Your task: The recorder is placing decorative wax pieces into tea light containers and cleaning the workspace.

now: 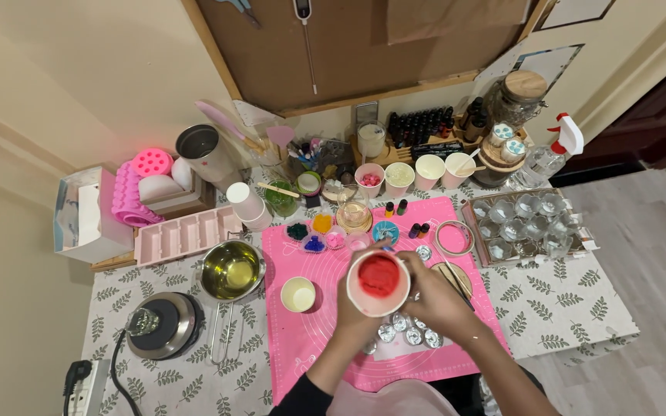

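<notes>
A white paper cup holding red liquid is above the pink silicone mat. My left hand grips the cup from the left side. My right hand holds the cup's right side and also grips a thin stick that points away to the right. Under the hands, several small metal tealight cups sit on the mat. A second white cup with pale liquid stands on the mat to the left.
A metal bowl of yellow liquid on a wire stand and a round hotplate sit at left. Pink moulds, small colour pots, paper cups, dark bottles and a tray of glass jars crowd the back and right.
</notes>
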